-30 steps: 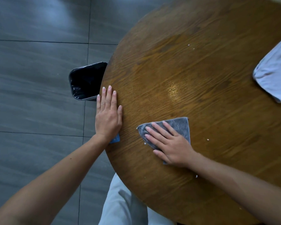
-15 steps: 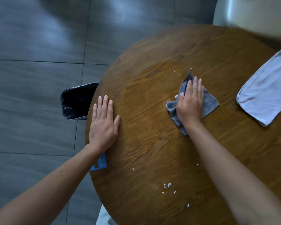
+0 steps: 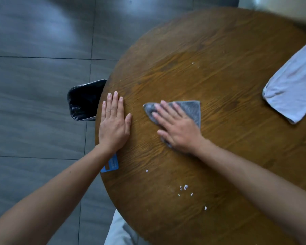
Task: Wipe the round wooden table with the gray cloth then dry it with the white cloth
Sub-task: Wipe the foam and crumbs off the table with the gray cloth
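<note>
The round wooden table [image 3: 219, 76] fills the right of the head view. My right hand [image 3: 177, 126] lies flat on the gray cloth [image 3: 192, 109], pressing it to the tabletop near the left-middle. My left hand [image 3: 114, 122] rests flat on the table's left edge, fingers together, holding nothing. The white cloth [image 3: 293, 92] lies folded at the right edge of the table, apart from both hands. Small white crumbs [image 3: 185, 188] dot the wood near me, and a damp sheen shows on the far part of the top.
A black-lined trash bin [image 3: 83, 99] stands on the gray tiled floor, just under the table's left edge. A blue card [image 3: 111, 164] pokes out beneath my left wrist. A pale chair [image 3: 272, 4] is at the top right. My light trousers [image 3: 120, 230] show below.
My right hand has swept the gray cloth from the table's middle back toward the left and nearer me. My left hand has stayed on the table's edge.
</note>
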`<state>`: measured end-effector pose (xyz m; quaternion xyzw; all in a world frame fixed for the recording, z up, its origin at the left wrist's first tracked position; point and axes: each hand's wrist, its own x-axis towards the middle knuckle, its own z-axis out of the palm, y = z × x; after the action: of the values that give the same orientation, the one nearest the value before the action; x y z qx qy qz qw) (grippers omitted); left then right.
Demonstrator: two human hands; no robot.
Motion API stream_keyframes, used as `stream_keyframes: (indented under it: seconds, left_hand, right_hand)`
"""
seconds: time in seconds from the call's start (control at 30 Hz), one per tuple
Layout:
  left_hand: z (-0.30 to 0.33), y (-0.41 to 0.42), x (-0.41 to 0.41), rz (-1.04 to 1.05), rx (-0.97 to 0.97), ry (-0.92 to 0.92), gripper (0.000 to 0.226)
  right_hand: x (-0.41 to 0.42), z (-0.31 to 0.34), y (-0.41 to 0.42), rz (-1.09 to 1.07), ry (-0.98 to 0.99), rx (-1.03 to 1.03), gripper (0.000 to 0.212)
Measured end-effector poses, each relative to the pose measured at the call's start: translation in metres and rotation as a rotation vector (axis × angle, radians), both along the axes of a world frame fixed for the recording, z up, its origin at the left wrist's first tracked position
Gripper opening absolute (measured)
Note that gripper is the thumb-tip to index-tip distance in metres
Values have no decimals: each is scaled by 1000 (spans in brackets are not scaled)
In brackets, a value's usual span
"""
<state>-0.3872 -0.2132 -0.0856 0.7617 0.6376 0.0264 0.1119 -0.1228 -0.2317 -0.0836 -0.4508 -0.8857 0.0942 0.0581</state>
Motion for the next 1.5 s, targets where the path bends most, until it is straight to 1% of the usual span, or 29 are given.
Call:
stream_keyframes:
  seconds: [0.07,0.17,0.2,0.23,0.27,0.37,0.4,0.5,0.6,0.73,0.87,1.03,1.13,1.23,1.33,1.43,1.5]
  left_hand:
    - [1,-1,1,1,2,7,65]
    - [3,0,1,15,-9,1,65]
    - [3,-2,1,18,-11,-3,65]
    - [4,-5,1,16,-14,-11,65]
    - [4,-10,2,9,-18,-18,65]
    - [3,-30,2,-45,1,-16,63]
    - [3,-34,2,-55,6,-15,62]
    - [4,-37,2,-58,0,-2,61]
    - [4,-36,3,-58,11,14,60]
    - [3,-37,3,-62,26,20,59]
    - [5,-36,4,-68,27,14,60]
    - [3,-35,2,-80,41,15,60]
    - [2,-35,1,-84,49,19,60]
    - [2,-35,1,-89,45,4,60]
    - [1,-34,-2,-95,47,-20,60]
    - [1,-34,-4,-100,38,-36,60]
    - [1,-34,-4,-104,30,-46,60]
  right_hand:
    - [-3,4,-41,63,3,-37,59]
    - [2,9,-101,175,-67,-86,58]
    - [8,9,-120,177,-75,-94,59]
    - [15,9,-135,138,-69,-96,61]
    - [26,8,-145,53,-53,-99,63]
    - [70,6,-146,-340,-29,-87,64]
    - [87,6,-143,-427,-40,-90,65]
    - [127,5,-146,-512,-73,-90,66]
    - [142,5,-175,-596,-77,-82,63]
    - [120,6,-230,-785,-39,-90,58]
    - [53,4,-261,-943,20,-93,60]
    - [-31,7,-244,-997,99,-117,66]
    - [-61,7,-211,-951,142,-95,62]
    - [-63,6,-186,-890,198,-78,59]
    - [-51,8,-192,-873,254,-69,59]
    - [-43,19,-210,-973,266,-37,63]
    - [-44,32,-214,-1084,275,42,60]
